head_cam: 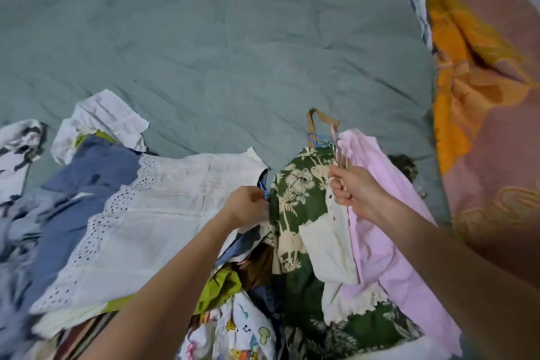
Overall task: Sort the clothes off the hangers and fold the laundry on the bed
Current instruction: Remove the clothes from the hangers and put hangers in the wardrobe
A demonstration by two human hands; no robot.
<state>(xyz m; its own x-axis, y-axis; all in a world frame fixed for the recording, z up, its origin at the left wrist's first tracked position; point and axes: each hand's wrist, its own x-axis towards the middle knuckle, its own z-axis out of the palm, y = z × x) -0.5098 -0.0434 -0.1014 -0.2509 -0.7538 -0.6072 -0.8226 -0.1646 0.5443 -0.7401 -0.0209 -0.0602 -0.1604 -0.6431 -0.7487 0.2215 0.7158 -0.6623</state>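
A heap of clothes lies along the near edge of the bed. My right hand [355,193] grips a bunch of hanger hooks [339,152], lifting a pink garment [377,213] and a cream one [336,248] above a green floral shirt [295,199]. My left hand [248,204] pinches a blue hanger [263,187] at the neck of a white eyelet garment [152,213]. A blue garment [87,172] lies under the white one. More blue hanger hooks [314,139] stick out past the green shirt.
The grey-green bedsheet [219,52] spreads wide beyond the heap. A white cloth [99,123] and a black-and-white print piece [17,152] lie at the left. An orange and pink blanket [482,82] covers the right side. A cartoon-print fabric [239,333] lies nearest me.
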